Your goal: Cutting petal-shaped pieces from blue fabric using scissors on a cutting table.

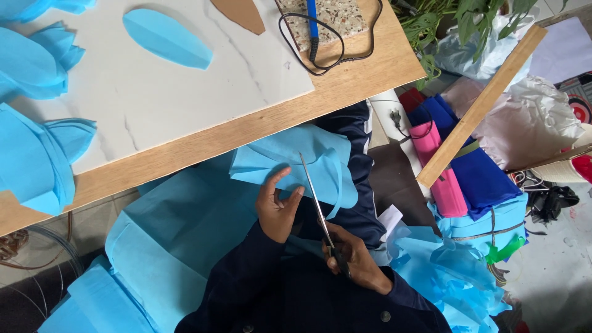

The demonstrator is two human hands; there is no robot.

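Left hand [279, 208] grips one folded blue paper [290, 163]; right hand [356, 258] holds one scissors [316, 197], blades parted.

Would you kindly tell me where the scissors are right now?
In the head view, the scissors are low and centre-right, gripped by the right hand, blades cutting into the folded light blue paper held by the left hand.

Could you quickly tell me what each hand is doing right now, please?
Left hand: closed on the folded light blue paper.
Right hand: grip shut on the scissors, blades in the paper.
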